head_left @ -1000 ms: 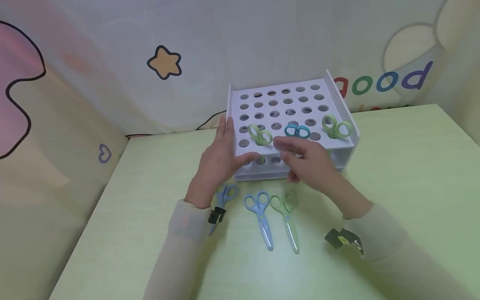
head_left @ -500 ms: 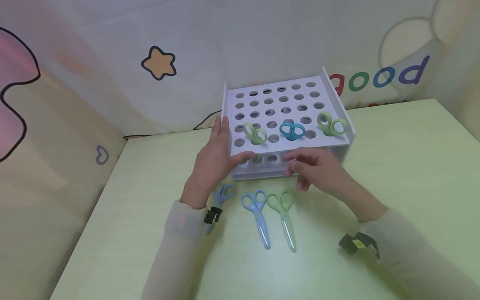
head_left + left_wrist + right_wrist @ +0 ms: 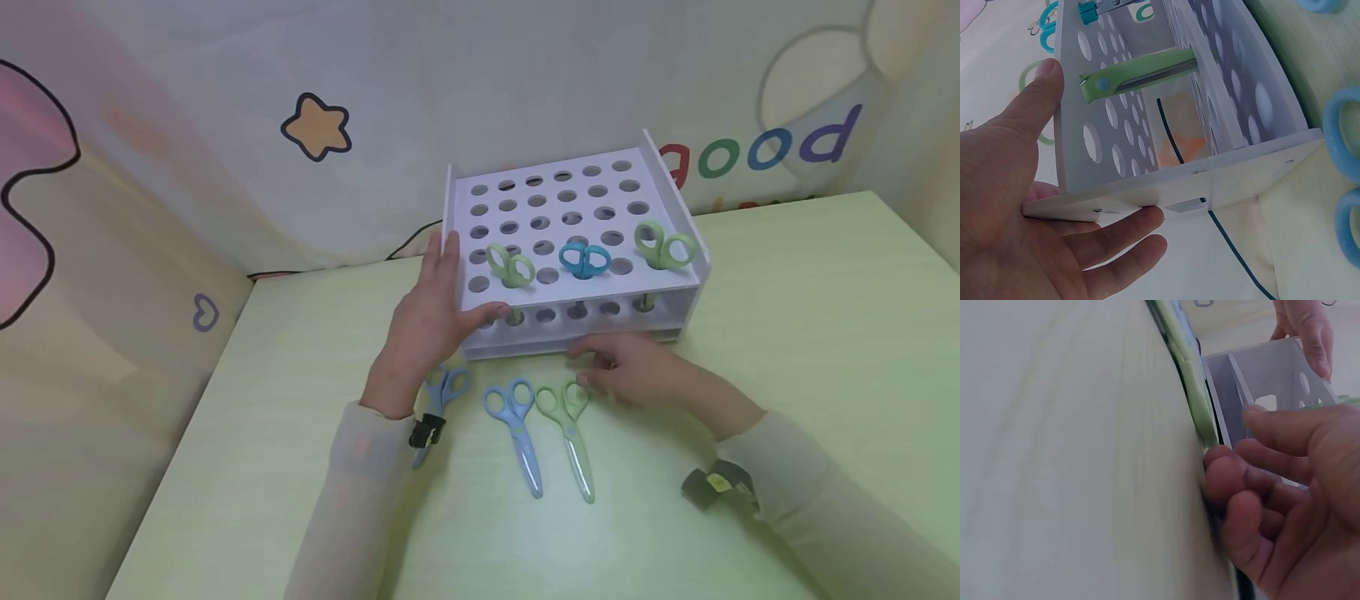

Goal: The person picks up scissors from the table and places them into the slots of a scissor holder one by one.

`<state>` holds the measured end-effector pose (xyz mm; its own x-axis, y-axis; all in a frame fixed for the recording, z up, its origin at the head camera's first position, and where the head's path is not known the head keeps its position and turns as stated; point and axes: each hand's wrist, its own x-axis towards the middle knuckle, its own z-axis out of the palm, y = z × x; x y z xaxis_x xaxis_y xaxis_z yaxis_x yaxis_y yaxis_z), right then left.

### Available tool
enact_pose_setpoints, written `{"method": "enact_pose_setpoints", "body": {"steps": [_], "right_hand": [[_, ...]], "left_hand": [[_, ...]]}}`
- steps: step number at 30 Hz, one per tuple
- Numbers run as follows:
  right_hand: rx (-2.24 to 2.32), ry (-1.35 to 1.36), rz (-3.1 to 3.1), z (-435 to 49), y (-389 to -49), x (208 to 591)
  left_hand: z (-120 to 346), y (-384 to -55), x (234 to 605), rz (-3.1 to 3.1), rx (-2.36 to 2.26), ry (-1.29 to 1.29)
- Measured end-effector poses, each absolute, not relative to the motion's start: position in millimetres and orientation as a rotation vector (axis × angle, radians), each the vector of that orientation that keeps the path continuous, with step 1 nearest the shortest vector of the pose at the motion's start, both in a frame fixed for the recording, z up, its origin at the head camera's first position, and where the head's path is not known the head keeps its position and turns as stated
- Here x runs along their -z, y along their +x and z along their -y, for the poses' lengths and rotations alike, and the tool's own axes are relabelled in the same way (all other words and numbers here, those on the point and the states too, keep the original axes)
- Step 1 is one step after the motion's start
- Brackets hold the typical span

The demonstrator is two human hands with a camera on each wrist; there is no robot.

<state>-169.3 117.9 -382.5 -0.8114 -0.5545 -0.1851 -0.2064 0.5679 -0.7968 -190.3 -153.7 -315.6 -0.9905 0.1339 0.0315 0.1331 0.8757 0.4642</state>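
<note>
In the head view my left hand [image 3: 423,325] braces the front left corner of a white scissors rack [image 3: 551,293], thumb at the top plate's front edge, other fingers along the side panel [image 3: 1129,187]. My right hand [image 3: 637,367] is low over the table, its loosely bent fingers beside the handle loops of green scissors [image 3: 573,437]; the right wrist view shows nothing gripped. Blue scissors [image 3: 527,450] lie to their left. Another blue pair [image 3: 452,385] is partly hidden by my left wrist. Green scissors [image 3: 516,271], teal scissors [image 3: 584,261] and more green scissors [image 3: 660,248] stand handles-up in the rack's front row.
Behind the rack rises a patterned cloth wall [image 3: 405,125], with a thin dark cable [image 3: 412,240] at its foot. Rows of round holes cover the rack's top plate. The pale green tabletop [image 3: 810,350] extends on both sides.
My right hand has drawn back from the teal scissors in the rack and come down to the table by the green scissors' loops. My left hand stays at the rack's corner.
</note>
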Motion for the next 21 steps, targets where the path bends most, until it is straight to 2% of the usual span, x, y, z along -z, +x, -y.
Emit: {"method": "enact_pose_setpoints", "body": {"steps": [6,21], "right_hand": [[1.082,-0.704,-2.391,-119.7,-168.6,393.6],[0.831,-0.885,-2.465,-116.2,-164.1,388.1]], "left_hand": [[153.6,-189.3,315.6,-3.053,-0.728,0.232],[152.0,-187.8,313.3,-3.057,-0.737,0.246]]}}
